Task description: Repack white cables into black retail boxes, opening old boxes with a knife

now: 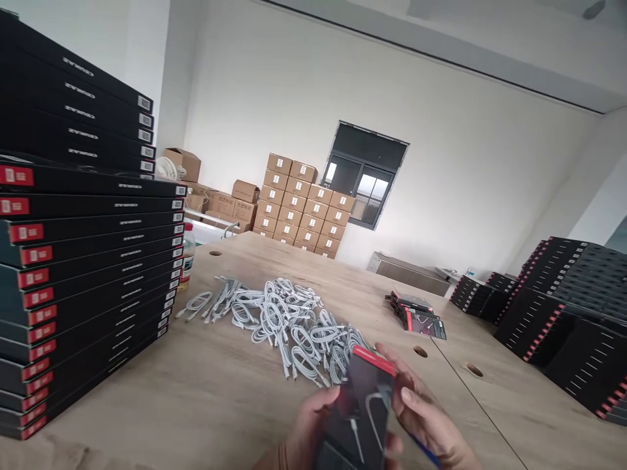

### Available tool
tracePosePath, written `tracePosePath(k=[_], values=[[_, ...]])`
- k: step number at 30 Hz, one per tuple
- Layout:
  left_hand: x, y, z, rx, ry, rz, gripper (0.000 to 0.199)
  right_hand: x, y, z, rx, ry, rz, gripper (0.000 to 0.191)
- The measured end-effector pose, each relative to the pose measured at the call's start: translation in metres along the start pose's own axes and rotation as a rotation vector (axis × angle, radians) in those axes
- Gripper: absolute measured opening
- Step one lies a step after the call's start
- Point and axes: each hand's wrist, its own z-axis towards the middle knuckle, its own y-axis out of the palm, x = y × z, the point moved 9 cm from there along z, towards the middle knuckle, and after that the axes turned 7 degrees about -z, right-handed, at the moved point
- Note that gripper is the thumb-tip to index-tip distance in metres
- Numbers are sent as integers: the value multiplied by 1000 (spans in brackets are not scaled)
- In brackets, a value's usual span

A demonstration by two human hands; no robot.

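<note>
A slim black cable box (360, 411) with a red end and a white cable pictured on its face is held up at the bottom centre, slightly blurred. My left hand (311, 421) is closed around its lower part, thumb along the left edge and fingertips showing at the right. My right hand (431, 418) grips the upper right edge near the red end, its fingers partly hidden behind. A thin blue strip (424, 450) lies against the right palm; I cannot tell what it is. Just beyond, a heap of coiled white cables (294, 320) covers the wooden table (220, 391).
Tall stacks of black boxes stand at the left (98, 274) and right (553, 326). Several similar cable boxes (424, 320) lie past my right hand. A bottle (187, 254) stands behind the left stack. Holes (420, 352) pierce the tabletop. Cartons (298, 202) line the back wall.
</note>
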Motion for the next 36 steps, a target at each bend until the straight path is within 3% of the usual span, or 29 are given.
tracePosePath(k=[3, 6, 8, 11, 14, 17, 21, 24, 27, 30, 36], values=[[27, -7, -4, 31, 109, -319, 60, 31, -46, -16, 87, 188, -524, 52], [54, -30, -9, 141, 223, -439, 56, 77, -103, -40, 181, 462, -984, 29], [67, -44, -13, 202, 266, -458, 60, 104, -119, -51, 140, 559, -1069, 26], [81, -59, -21, 266, 315, -451, 67, 122, -120, -54, 57, 608, -1131, 22], [88, -69, -25, 312, 342, -451, 72, 111, -108, -48, 34, 556, -1171, 13], [90, -72, -26, 317, 373, -458, 71, 84, -97, -39, 74, 457, -1076, 7], [86, -65, -23, 302, 347, -437, 68, 27, -65, -26, 227, 130, -667, 35], [80, -62, -21, 375, 317, -426, 64, -6, -25, -24, 345, -121, -471, 37], [76, -62, -20, 451, 294, -430, 57, -25, 27, -27, 328, -349, -562, 21], [75, -61, -16, 420, 305, -441, 54, -35, 66, -31, 258, -507, -726, 22], [72, -63, -13, 367, 334, -442, 46, -38, 74, -32, 259, -539, -783, 27]])
